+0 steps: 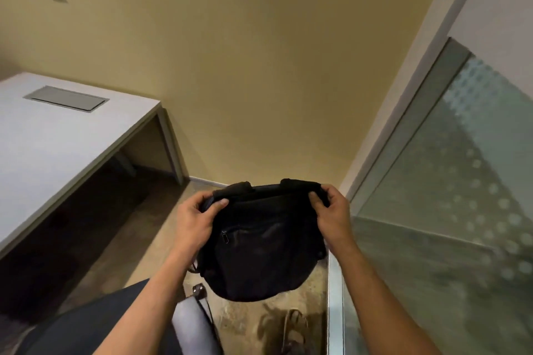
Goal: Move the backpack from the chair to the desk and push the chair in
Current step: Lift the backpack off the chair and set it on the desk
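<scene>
A black backpack (259, 245) hangs in the air above the floor, held by its top corners. My left hand (194, 222) grips its upper left edge and my right hand (331, 213) grips its upper right strap. The chair (86, 328) with a dark seat and a grey armrest (193, 326) sits at the bottom left, below my left forearm. The white desk (57, 147) stands to the left, its top bare apart from a grey cable hatch (66, 98). The backpack is apart from both chair and desk.
A yellow wall runs behind. A frosted glass partition (450, 196) with a metal frame closes off the right side. A sandalled foot (292, 328) stands on the mottled floor below the backpack. Dark open space lies under the desk.
</scene>
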